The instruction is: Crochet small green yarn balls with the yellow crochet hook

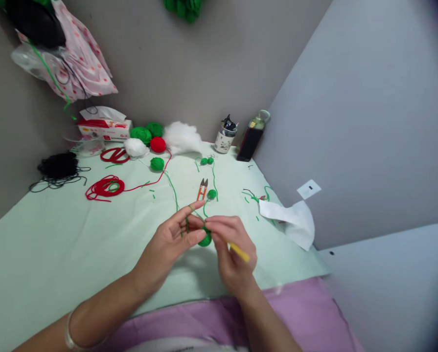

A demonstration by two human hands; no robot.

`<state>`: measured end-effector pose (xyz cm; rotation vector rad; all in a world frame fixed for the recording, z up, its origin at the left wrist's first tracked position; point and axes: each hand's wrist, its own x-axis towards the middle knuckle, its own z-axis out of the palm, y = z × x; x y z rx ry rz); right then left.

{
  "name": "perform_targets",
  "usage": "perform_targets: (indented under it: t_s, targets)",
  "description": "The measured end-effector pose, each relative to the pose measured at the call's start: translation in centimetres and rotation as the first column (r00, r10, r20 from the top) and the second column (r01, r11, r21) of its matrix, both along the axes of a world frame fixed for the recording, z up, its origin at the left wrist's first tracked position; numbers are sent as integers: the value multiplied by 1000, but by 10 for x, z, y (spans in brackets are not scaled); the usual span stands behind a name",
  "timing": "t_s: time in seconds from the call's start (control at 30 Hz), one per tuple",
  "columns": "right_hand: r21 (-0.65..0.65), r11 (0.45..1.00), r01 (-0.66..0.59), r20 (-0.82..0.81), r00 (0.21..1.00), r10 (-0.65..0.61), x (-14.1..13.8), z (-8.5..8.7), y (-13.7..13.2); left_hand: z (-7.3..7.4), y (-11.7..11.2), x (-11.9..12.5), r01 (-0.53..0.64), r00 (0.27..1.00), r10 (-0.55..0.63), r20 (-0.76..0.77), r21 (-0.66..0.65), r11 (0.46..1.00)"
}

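My left hand (174,237) pinches a small green crocheted piece (206,239) over the table, with green yarn (174,193) looped over its fingers. My right hand (231,249) is closed round a yellow crochet hook (240,253), whose tip meets the green piece. The yarn runs back across the pale green table (38,254) to a green yarn ball (157,164). Both hands are close together near the table's front edge.
Orange thread snips (202,188) lie just beyond the hands. Further back are red cord (104,188), black cord (57,168), red and green yarn balls, white stuffing (182,137), a tissue box (104,128), a jar (225,139) and a bottle (251,139). White paper (292,220) lies right.
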<state>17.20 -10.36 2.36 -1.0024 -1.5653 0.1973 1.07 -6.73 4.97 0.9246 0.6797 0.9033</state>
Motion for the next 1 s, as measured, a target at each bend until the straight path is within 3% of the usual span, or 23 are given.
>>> perform_targets:
  t_s: [0.07,0.13,0.23,0.33,0.47,0.57,0.63,0.73,0.83,0.9,1.0]
  targets:
    - [180,980,82,234,964,-123,-2,-2,-2,2,-1,1,15,999,-11,46,-96,995]
    - [224,972,76,265,955,-136,-3,-3,-2,4,0,2,54,994,-36,103,-180,982]
    - [54,998,-28,66,998,24,-4,3,-4,6,4,0,122,980,-79,184,-237,964]
    - [-82,989,-124,-209,972,105,1,10,-4,6,10,-3,165,970,-116,215,-228,960]
    - [-166,947,-274,-558,818,139,10,16,0,6,14,-7,214,961,-172,217,-188,959]
    - [-204,910,-361,-670,729,139,10,17,2,4,12,-6,199,974,-178,137,-160,967]
    - [-219,932,-289,-593,798,108,6,14,1,3,9,-3,148,987,-137,84,-141,979]
    - [-138,990,-19,-181,983,-7,-2,5,-2,1,5,3,53,998,-47,52,-122,991]
    - [100,988,114,202,970,-132,-7,-4,-4,-1,5,5,18,998,-10,57,-145,989]
    - [126,987,98,212,969,-124,-6,-4,-5,-1,8,3,62,996,-48,76,-190,980]
    - [-30,999,20,-3,1000,-20,-1,4,-6,1,14,-1,133,988,-111,104,-230,964]
